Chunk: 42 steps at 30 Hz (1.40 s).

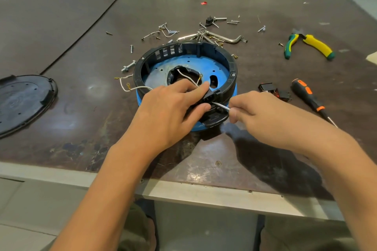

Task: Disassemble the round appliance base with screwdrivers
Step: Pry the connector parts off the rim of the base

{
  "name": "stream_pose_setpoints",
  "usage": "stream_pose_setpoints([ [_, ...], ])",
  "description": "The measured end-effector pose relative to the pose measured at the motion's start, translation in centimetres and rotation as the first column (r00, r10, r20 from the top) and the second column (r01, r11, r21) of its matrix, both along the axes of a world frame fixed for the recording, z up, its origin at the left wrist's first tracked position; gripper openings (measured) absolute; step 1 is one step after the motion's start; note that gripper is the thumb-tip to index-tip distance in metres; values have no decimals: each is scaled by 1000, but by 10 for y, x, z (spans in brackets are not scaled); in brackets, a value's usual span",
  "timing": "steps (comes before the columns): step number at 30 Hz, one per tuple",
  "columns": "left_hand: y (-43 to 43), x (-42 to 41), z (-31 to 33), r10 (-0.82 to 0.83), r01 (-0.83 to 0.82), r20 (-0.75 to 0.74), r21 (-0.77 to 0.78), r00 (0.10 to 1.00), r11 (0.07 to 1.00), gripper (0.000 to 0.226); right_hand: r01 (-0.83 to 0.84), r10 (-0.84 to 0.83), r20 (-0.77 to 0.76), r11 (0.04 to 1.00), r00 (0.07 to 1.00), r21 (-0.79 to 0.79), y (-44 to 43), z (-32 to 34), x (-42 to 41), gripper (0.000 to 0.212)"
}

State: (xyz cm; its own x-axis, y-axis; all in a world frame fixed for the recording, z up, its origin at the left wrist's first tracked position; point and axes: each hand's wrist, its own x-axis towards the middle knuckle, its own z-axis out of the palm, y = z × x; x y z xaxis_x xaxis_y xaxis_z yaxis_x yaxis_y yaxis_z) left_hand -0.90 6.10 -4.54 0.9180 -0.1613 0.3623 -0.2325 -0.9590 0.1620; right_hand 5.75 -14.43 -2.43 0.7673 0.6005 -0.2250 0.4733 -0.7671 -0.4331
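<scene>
Round base (232, 63) sits at centre of table (204, 149), left hand (173, 112) grips its near rim, right hand (263, 116) pinches screwdriver shaft (221, 106) at black bracket (216, 119): keep tip seated, lever gently, left thumb out of slip path.

One base (234, 67), one lid (22, 100), one pliers (314, 45), one screwdriver (306, 91) lying, one thin tool (221, 106) held. Two hands: left hand (169, 112), right hand (263, 114). Loose screws (131, 48), too many to count.
</scene>
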Motion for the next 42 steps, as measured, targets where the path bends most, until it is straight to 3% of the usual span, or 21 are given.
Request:
stream_pose_setpoints([
  [5,0,0,0,-10,10,8,-14,1000,1000,50,150,-53,-357,956,933,252,-9,-19,10,35],
  [12,-1,1,-2,-14,17,44,-60,999,998,46,191,-3,-479,920,878,344,-11,-25,6,49],
  [18,0,1,-2,-22,25,55,-51,998,998,51,190,-58,-417,940,907,283,-8,-23,3,35],
  [23,1,2,-3,-35,39,76,-48,996,998,53,29,-28,-36,999,999,27,3,0,-3,31],
  [26,1,1,-4,-44,48,98,-34,994,998,51,26,-22,53,997,998,-76,12,7,-5,36],
  [32,0,1,-6,-53,58,166,-28,985,998,45,83,-83,30,996,996,-12,16,-2,-7,37],
  [42,1,1,-18,-56,90,300,-101,952,991,35,204,-193,-156,977,969,56,13,-16,-2,48],
])
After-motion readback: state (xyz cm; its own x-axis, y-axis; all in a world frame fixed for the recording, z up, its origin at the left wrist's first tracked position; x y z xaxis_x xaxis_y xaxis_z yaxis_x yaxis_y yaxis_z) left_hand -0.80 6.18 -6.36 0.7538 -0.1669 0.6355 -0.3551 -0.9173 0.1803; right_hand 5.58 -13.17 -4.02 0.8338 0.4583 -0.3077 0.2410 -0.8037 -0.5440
